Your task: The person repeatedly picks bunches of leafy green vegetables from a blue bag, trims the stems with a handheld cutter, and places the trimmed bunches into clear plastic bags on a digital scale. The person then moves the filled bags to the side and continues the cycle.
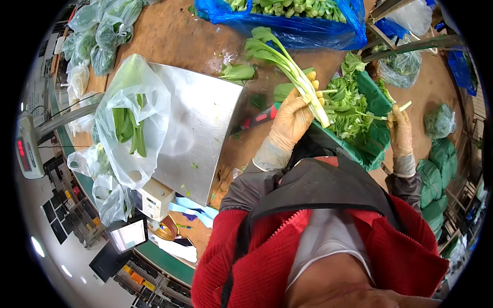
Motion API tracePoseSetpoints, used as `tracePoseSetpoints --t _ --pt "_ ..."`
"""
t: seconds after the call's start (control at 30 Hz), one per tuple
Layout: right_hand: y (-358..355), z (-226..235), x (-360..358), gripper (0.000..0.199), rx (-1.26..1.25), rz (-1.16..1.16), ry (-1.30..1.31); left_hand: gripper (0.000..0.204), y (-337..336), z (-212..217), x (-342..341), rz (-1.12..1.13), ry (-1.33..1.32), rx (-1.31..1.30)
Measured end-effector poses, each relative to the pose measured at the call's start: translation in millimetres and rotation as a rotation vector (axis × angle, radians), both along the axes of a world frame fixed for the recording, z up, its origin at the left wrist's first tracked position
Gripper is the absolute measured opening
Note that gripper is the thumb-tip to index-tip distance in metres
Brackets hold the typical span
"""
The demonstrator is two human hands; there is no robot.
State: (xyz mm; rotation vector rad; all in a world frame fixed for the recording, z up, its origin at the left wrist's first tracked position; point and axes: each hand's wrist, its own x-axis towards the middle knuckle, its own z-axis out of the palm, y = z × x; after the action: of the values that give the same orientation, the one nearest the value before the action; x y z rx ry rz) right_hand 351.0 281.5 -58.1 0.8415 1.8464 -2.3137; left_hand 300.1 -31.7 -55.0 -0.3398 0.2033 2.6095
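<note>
Left hand (291,119) grips a bok choy bunch (287,64), right hand (399,131) pinches a trimmed stem (382,117); one bagged portion (131,120) sits on the scale (197,131), crate (287,23) seemingly still full.

blue crate (287,25) cut off by top edge, knife (259,117) blade hidden behind left hand (290,120)

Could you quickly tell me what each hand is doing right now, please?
Left hand: closed around a leafy green stalk.
Right hand: closed on a thin trimmed stem piece.

Red zip jacket, grey sleeves, thin gloves
</note>
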Motion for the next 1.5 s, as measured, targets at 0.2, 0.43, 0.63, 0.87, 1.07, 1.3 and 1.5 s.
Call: tracePoseSetpoints --t 0.2,0.43,0.63,0.87,1.07,1.3,1.5 --pt "7.9 -37.2 -18.1 0.042 0.904 0.667 -0.303 0.055 -7.4 5.5 -6.0 0.008 0.056 -0.081" --pt "-179.6 37.6 -101.0 0.035 -0.097 1.133 -0.1 0.051 -55.3 55.3 -2.6 0.038 0.266 -0.572" --pt "-283.7 63.2 -101.3 0.034 -0.33 1.219 0.047 0.054 -144.8 106.8 22.1 0.321 0.73 -1.707" --pt "-430.3 103.8 -94.1 0.022 -0.349 1.225 0.608 0.059 -344.7 122.6 74.9 0.613 -0.625 -3.412" --pt "-564.5 57.3 -137.0 0.03 0.002 1.21 1.14 0.03 -403.7 141.0 59.8 0.94 -0.369 -2.983" --pt "-639.2 94.9 -271.2 0.032 1.404 1.152 0.936 0.04 -438.8 217.9 73.0 0.889 -0.159 -2.935" --pt "-639.8 84.8 -270.2 0.027 1.421 1.131 0.914 0.043 -433.3 258.3 78.9 0.377 -0.301 -2.843"
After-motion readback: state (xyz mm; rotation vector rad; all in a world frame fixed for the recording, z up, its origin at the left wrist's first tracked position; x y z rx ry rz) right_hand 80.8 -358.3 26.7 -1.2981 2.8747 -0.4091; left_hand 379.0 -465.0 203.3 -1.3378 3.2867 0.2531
